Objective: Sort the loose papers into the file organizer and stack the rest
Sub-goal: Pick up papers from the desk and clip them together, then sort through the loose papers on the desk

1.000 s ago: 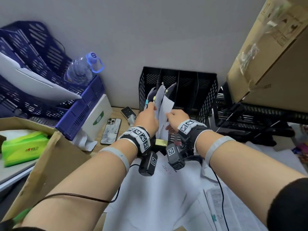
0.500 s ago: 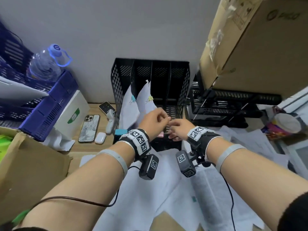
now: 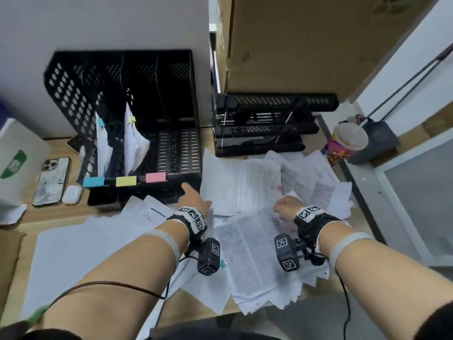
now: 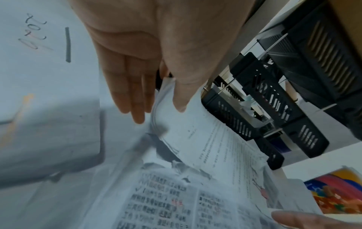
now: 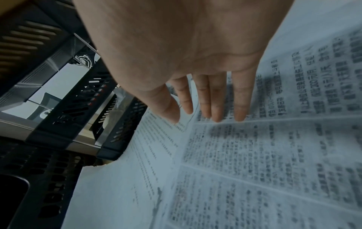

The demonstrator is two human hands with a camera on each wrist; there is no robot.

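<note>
Both hands are off the file organizer [image 3: 122, 123] now and down on the loose papers [image 3: 257, 241]; half a second ago they were up at its slots. Two clipped bundles stand in its left compartments, behind the blue and yellow tags, so we read that filing as done and the next pick as starting.

Left hand [image 3: 193, 200]: the left wrist view shows its thumb [image 4: 182, 86] over a thin sheaf [image 4: 205, 139] and its fingers [image 4: 131, 93] under the edge. That's a light pinch, fingers nearly straight. The sheaf lies just ahead and right of that hand, corner lifted.

Right hand [image 3: 286, 207]: fingers [image 5: 213, 99] spread and straight, tips touching a printed sheet [image 5: 274, 139], gripping nothing.

The third tag [image 3: 155, 177] is pink and the slot behind it looks empty, likely the sheaf's target; a pink clip shows faintly on the pile, too blurred to confirm. Most of the paper is still strewn over the bench [image 3: 49, 217] beneath and right of both hands. Beyond the right hand sits a black tray rack [image 3: 264, 128]; left of the left hand lies a phone [image 3: 50, 181].
</note>
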